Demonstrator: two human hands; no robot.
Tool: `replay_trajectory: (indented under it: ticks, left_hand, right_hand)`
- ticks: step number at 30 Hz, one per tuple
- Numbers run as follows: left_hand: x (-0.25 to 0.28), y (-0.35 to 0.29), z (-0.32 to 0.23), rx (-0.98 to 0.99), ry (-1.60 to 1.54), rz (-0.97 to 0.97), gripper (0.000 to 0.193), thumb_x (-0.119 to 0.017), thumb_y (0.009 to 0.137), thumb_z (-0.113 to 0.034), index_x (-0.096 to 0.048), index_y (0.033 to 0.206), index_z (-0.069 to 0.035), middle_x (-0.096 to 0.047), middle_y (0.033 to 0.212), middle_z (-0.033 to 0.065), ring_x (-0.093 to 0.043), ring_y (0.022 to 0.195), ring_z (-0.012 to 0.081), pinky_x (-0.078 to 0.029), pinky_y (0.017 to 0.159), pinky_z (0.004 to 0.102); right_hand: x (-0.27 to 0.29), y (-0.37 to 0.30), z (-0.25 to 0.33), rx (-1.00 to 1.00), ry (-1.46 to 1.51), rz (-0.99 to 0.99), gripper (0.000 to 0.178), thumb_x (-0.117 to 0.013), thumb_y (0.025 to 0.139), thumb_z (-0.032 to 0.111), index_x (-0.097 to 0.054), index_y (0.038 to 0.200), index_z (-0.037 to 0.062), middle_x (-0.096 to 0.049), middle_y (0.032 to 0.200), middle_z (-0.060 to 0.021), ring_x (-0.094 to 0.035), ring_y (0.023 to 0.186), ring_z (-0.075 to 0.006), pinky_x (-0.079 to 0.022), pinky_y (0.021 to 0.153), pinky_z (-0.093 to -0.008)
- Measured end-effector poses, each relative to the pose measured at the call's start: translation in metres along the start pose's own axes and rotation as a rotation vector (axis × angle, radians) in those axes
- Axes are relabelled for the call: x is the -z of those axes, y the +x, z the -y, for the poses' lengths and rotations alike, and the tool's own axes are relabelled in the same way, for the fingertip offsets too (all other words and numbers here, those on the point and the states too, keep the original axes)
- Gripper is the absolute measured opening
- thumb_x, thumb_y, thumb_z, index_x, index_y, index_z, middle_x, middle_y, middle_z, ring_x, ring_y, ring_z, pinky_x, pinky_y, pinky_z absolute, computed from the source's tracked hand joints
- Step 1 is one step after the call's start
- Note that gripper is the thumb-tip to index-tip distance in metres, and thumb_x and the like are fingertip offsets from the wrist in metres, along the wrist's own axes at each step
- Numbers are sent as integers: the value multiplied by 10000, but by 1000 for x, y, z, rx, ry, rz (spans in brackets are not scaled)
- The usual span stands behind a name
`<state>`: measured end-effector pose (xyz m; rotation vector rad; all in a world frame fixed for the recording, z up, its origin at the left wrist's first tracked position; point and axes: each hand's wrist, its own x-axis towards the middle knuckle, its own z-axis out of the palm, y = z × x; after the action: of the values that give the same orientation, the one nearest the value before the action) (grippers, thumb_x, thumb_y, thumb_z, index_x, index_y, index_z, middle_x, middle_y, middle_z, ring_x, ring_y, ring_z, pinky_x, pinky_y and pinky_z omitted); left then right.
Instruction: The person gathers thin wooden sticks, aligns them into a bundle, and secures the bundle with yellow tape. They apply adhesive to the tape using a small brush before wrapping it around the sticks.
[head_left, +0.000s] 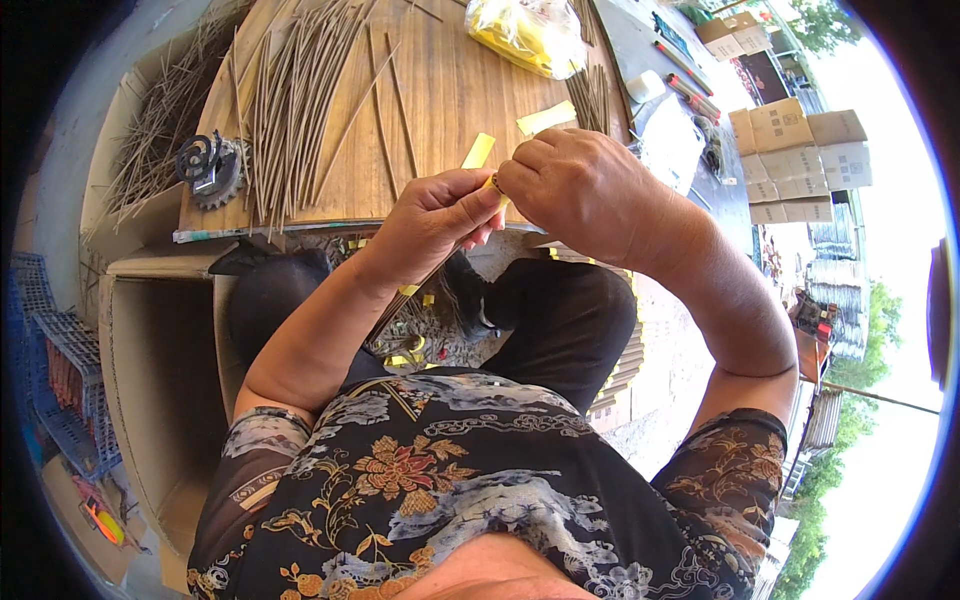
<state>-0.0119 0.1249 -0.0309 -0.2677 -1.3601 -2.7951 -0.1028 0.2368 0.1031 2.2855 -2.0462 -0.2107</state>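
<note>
My left hand (440, 218) is closed round a thin bundle of brown incense sticks (397, 305), whose length slants down toward my lap. A yellow paper strip (491, 182) shows round the bundle's end, between my two hands. My right hand (585, 185) has its fingers curled in against that end, touching the yellow paper; its fingertips are partly hidden. On the wooden table (440, 90) just beyond lie a yellow paper slip (479, 151) and a paler yellow slip (546, 117). Many loose incense sticks (300, 110) are spread over the table's left side.
A dark metal toothed device (212, 170) sits at the table's left corner. A clear bag of yellow paper (527, 35) lies at the far edge. An open cardboard box (165, 390) stands to my left, near blue crates (75, 390). Stacked cartons (800, 155) are far right.
</note>
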Motion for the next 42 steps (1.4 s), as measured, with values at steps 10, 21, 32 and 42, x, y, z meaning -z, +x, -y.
replay_trajectory:
  ticks: [10, 21, 32, 42]
  left_hand:
    - [0, 2, 2, -67, -15, -122, 315, -533, 869, -201, -523, 1090, 22, -560, 818, 40, -484, 683, 71, -413, 620, 201]
    - [-5, 0, 2, -158, 262, -213, 300, -561, 855, -161, -531, 1078, 37, -530, 786, -4, -467, 704, 45, -399, 626, 176]
    - [-3, 1, 13, -281, 640, -253, 260, -566, 845, -142, -539, 1048, 19, -536, 779, 46, -487, 711, 82, -414, 641, 218]
    - [-5, 3, 21, -205, 484, -163, 190, -538, 862, -116, -539, 1010, 2, -533, 801, 11, -466, 724, 65, -408, 648, 208]
  right_hand:
    - [14, -8, -6, -256, 196, -101, 56, -553, 724, 84, -565, 757, 40, -559, 733, -104, -577, 736, -290, -456, 611, -369]
    - [5, -2, -1, -226, 241, 0, 80, -577, 720, 100, -580, 752, 27, -579, 747, -108, -591, 740, -287, -475, 636, -363]
    - [10, 10, 8, -137, -27, 283, 71, -570, 671, 77, -571, 725, 30, -567, 748, -84, -572, 766, -239, -458, 681, -344]
    - [6, 5, -2, -36, 59, 274, 78, -579, 670, 74, -590, 726, 21, -576, 764, -88, -555, 808, -248, -446, 689, -352]
